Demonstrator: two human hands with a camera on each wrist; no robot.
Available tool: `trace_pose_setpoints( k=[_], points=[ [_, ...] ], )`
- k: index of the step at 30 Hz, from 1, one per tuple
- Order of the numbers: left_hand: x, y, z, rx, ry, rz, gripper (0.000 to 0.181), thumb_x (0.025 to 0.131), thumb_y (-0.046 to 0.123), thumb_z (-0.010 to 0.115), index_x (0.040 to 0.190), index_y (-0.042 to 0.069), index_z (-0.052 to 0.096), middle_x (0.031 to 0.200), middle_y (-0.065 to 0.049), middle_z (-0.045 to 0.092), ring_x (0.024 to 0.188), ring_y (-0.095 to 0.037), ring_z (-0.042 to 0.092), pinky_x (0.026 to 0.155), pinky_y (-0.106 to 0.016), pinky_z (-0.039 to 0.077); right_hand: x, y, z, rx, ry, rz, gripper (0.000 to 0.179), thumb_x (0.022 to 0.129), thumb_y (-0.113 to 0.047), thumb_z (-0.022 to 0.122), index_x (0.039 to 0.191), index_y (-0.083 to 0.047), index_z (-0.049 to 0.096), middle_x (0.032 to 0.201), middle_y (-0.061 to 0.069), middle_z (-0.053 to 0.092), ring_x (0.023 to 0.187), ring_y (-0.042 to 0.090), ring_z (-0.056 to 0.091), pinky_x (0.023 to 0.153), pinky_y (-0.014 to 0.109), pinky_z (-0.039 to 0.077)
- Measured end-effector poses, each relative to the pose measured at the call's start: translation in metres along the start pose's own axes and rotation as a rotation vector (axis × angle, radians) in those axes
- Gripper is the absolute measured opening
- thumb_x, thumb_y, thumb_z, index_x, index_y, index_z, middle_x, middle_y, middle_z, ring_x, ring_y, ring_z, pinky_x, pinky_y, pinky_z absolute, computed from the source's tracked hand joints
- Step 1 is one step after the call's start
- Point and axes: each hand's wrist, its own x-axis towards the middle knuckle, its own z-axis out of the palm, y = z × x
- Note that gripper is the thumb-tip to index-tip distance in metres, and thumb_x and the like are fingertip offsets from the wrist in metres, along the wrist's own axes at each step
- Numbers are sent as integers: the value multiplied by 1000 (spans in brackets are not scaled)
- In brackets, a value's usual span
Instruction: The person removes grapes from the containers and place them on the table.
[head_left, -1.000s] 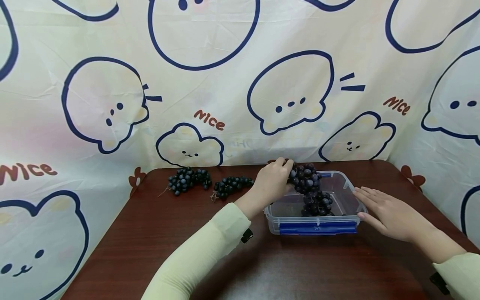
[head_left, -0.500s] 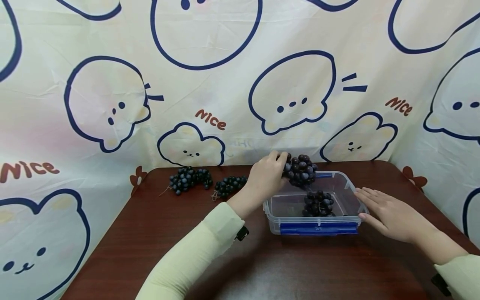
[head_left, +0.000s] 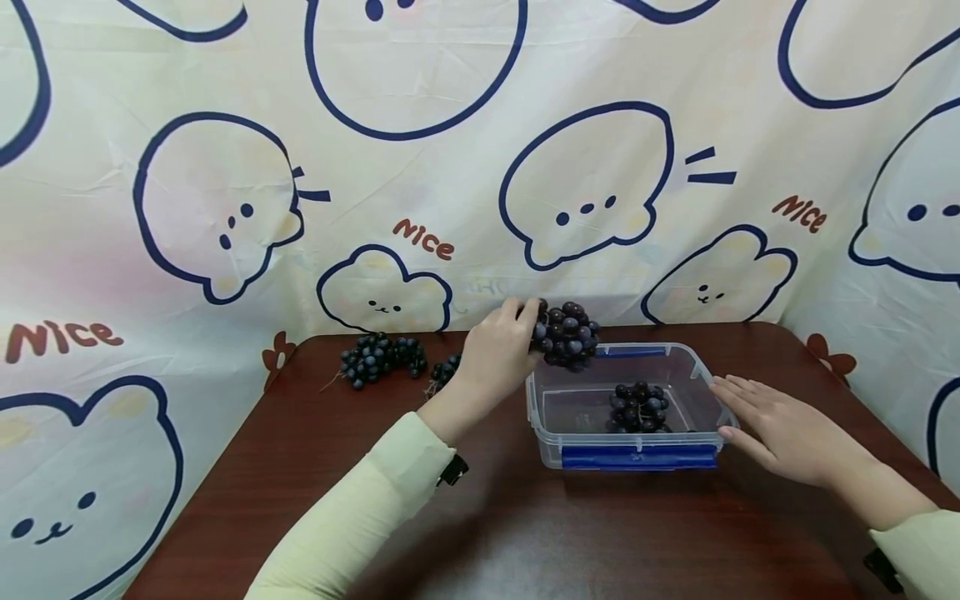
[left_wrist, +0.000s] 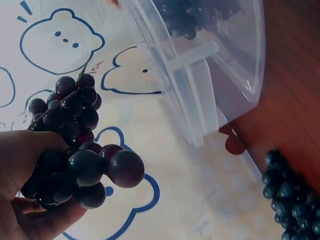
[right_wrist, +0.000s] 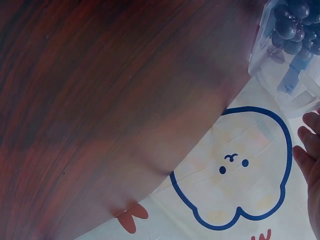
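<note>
My left hand (head_left: 498,348) grips a bunch of dark grapes (head_left: 567,335), held up over the back left corner of a clear plastic container (head_left: 555,412). In the left wrist view the thumb and fingers wrap round these grapes (left_wrist: 75,115), with a thin stem sticking out at the top. Another dark bunch (head_left: 639,408) lies inside the container, toward its right half. My right hand (head_left: 787,427) rests against the container's right rim with straight fingers. The container has a blue latch (head_left: 637,457) on its front side.
Two more bunches lie on the brown table (head_left: 315,492) at the back left: one full bunch (head_left: 378,360) and one (head_left: 442,372) partly hidden behind my left hand. A printed cloth (head_left: 465,167) hangs behind the table.
My left hand has moved left with its grape bunch, away from the bunch in the container, and now covers more of the nearer table bunch. My right hand has stayed at the rim.
</note>
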Motion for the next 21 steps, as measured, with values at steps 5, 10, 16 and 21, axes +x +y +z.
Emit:
trace_pose_setpoints(
  k=[5, 10, 16, 21],
  points=[
    [-7, -8, -3, 81, 73, 28, 58, 70, 17, 86, 121, 0, 63, 104, -14, 64, 77, -24, 66, 54, -34, 55, 0, 0, 1, -3, 6, -3, 63, 92, -39, 64, 137, 2, 51, 137, 25, 50, 122, 42, 49, 108, 18, -4],
    [-14, -14, -4, 137, 116, 47, 57, 69, 16, 85, 120, 0, 64, 106, -14, 64, 77, -25, 66, 51, -34, 54, 0, 1, 1, -5, 9, -9, 63, 92, -39, 64, 137, 2, 52, 137, 24, 51, 123, 42, 48, 109, 18, -4],
    [-20, -21, -7, 169, 157, 66, 51, 72, 13, 83, 117, -2, 64, 104, -15, 65, 77, -26, 65, 49, -34, 53, 0, 1, 2, -2, 13, -14, 62, 91, -39, 64, 136, 3, 52, 137, 24, 51, 123, 42, 48, 108, 16, -5],
    [-27, -29, -9, 233, 180, 81, 46, 74, 12, 79, 115, -3, 64, 98, -16, 64, 72, -26, 64, 48, -32, 52, -1, 1, 2, -1, 23, -13, 61, 91, -38, 65, 136, 3, 53, 136, 24, 52, 123, 42, 49, 107, 15, -5]
  ],
)
